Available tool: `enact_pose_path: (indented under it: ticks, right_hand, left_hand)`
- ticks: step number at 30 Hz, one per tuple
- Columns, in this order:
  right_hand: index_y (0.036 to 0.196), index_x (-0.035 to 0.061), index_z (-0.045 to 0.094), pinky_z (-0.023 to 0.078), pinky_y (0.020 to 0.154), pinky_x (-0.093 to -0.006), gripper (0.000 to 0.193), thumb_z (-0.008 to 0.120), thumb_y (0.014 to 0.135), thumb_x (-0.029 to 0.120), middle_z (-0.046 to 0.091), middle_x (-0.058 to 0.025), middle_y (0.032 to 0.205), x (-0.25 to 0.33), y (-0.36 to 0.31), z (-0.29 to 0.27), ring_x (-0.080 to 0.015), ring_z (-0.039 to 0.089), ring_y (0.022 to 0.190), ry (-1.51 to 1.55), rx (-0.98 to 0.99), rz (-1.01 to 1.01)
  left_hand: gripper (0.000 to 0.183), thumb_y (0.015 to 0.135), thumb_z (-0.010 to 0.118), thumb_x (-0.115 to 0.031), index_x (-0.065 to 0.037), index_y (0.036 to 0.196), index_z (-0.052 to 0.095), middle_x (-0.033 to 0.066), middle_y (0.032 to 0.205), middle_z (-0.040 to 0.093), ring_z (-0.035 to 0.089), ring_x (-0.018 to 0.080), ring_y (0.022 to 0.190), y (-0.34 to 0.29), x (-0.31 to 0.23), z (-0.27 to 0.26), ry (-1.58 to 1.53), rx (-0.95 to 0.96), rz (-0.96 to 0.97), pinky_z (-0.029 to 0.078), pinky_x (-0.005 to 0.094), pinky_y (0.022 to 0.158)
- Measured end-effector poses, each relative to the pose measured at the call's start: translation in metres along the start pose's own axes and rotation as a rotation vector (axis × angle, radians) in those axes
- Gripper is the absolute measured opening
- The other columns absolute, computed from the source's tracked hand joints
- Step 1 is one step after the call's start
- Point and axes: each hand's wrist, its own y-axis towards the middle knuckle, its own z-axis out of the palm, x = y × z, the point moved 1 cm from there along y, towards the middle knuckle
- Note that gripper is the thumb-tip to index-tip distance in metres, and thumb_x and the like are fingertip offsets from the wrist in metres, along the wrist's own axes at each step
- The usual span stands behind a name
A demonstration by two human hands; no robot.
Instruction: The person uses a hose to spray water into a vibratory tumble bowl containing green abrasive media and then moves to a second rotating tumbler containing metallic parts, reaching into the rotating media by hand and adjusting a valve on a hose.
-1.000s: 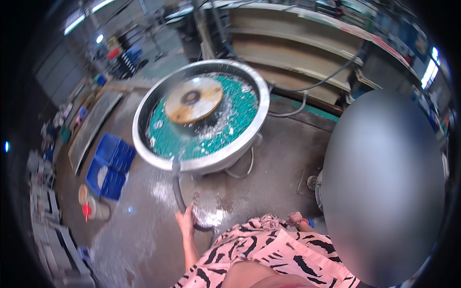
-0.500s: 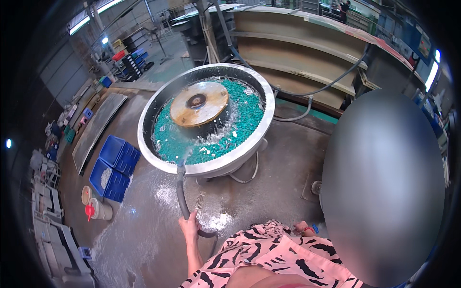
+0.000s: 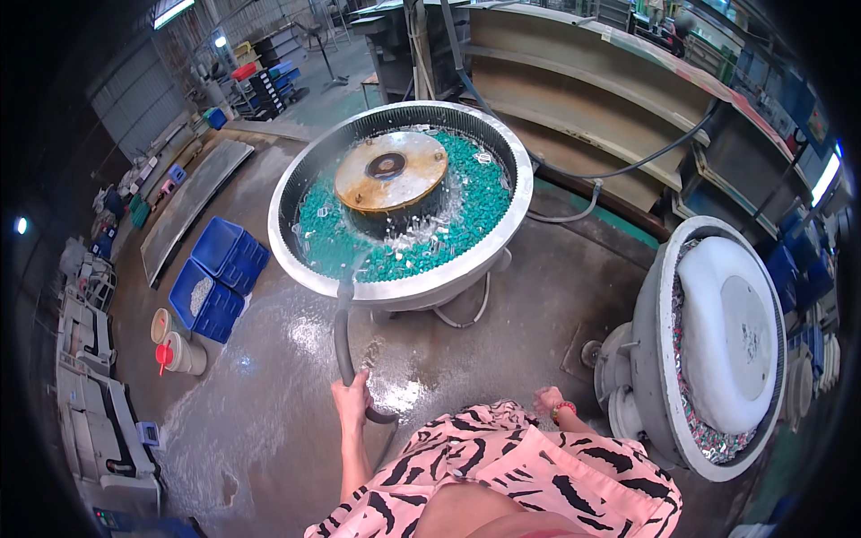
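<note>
My left hand (image 3: 352, 394) is wrapped round a dark grey hose (image 3: 343, 345). The hose reaches up to the near rim of a big round vibratory tumbler bowl (image 3: 517, 211), and water sprays from its end into the bowl. Inside lie many small green tumbling media pieces (image 3: 471, 193), with clear and white bits among them. A rusty round plate (image 3: 413, 170) caps the bowl's centre column. My right hand (image 3: 548, 400), with a red bracelet at the wrist, hangs low beside my patterned pink shirt. Its fingers look loosely bent, with nothing visible in them.
A second tumbler bowl (image 3: 665, 359) with white foam (image 3: 708, 296) and multicoloured media stands at the right. Blue crates (image 3: 218, 314) and a white bucket (image 3: 190, 356) stand on the wet floor (image 3: 296, 403) at left. Behind the bowl are large shelf-like troughs (image 3: 574, 99).
The view has shifted, and the second bowl at the right, formerly covered by a blurred patch, now shows. My left hand still grips the hose, with water still spraying into the bowl.
</note>
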Motion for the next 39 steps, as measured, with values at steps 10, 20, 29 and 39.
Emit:
enact_pose_path:
  ticks: [10, 20, 29, 39]
  right_hand:
    - [0.090, -0.0025, 0.062, 0.048, 0.044, -0.0338, 0.017, 0.059, 0.082, 0.013, 0.062, -0.0161, 0.067, -0.081, 0.047, -0.024, -0.0265, 0.060, 0.051, 0.011, -0.026, -0.029]
    - [0.088, -0.0020, 0.063, 0.050, 0.048, -0.0334, 0.017, 0.052, 0.083, 0.010, 0.064, -0.0161, 0.071, -0.052, 0.011, -0.013, -0.0255, 0.062, 0.056, -0.031, -0.062, -0.018]
    - [0.100, 0.0007, 0.058, 0.049, 0.048, -0.0382, 0.024, 0.046, 0.079, 0.000, 0.061, -0.0164, 0.068, -0.037, 0.022, -0.014, -0.0289, 0.059, 0.052, -0.037, 0.021, -0.038]
    - [0.107, 0.0083, 0.058, 0.049, 0.059, -0.0435, 0.030, 0.057, 0.077, 0.012, 0.061, -0.0160, 0.077, -0.051, 0.025, -0.018, -0.0291, 0.059, 0.070, 0.147, 0.162, 0.088]
  left_hand:
    - [0.028, 0.079, 0.060, -0.010, -0.007, 0.056, 0.044, -0.0014, 0.043, 0.038, 0.035, 0.0081, 0.032, 0.004, -0.001, 0.003, 0.001, -0.003, -0.011, 0.027, 0.0253, 0.031]
    - [0.031, 0.079, 0.059, -0.011, -0.008, 0.052, 0.042, -0.0012, 0.042, 0.038, 0.036, 0.0084, 0.032, 0.011, -0.002, 0.011, -0.006, 0.020, 0.000, 0.029, 0.0255, 0.031]
    - [0.031, 0.077, 0.063, -0.016, -0.007, 0.052, 0.045, -0.0013, 0.043, 0.041, 0.039, 0.0091, 0.034, 0.015, 0.013, -0.004, 0.055, -0.015, -0.018, 0.030, 0.0272, 0.033]
    - [0.029, 0.080, 0.059, -0.012, -0.009, 0.057, 0.044, -0.0046, 0.043, 0.038, 0.032, 0.0050, 0.033, 0.009, 0.002, -0.001, 0.087, -0.018, 0.021, 0.024, 0.0239, 0.032]
